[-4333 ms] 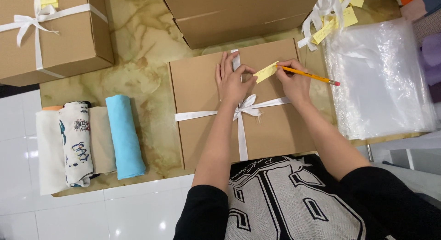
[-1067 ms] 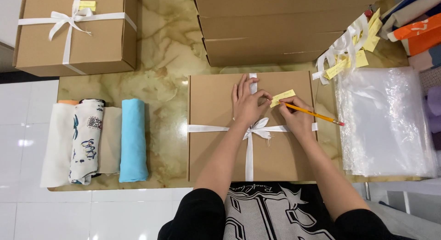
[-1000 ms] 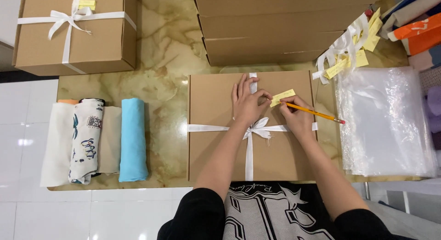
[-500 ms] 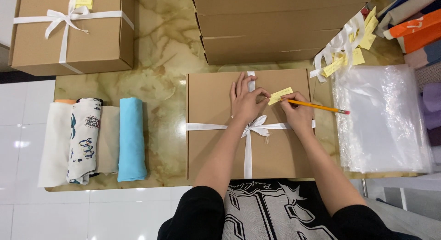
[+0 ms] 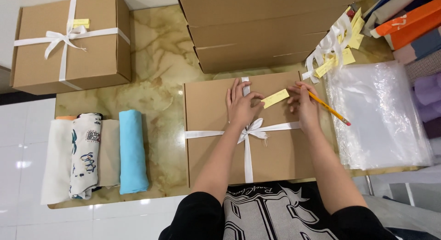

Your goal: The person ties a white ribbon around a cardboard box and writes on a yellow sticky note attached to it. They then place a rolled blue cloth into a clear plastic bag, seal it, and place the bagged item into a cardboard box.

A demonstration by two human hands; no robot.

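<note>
1. Marble-look desk point(image 5: 156, 61), pretty crowded: flat cardboard box point(image 5: 216, 148) at the near edge, white ribbon point(image 5: 250, 129) bowed across it.
2. Left hand point(image 5: 241, 107) lies flat on the lid, fingers spread, gripping nothing, just touching the yellow tag point(image 5: 275, 98).
3. Right hand point(image 5: 305, 104) has its grip closed on a pencil point(image 5: 330, 108), beside the tag.
4. Tag looks light and flimsy, so pinch its edge.

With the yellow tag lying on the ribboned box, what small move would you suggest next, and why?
Probably press the yellow tag flat with the left hand: it lies tilted and loose beside the white ribbon, while the right hand grips the pencil.
</note>
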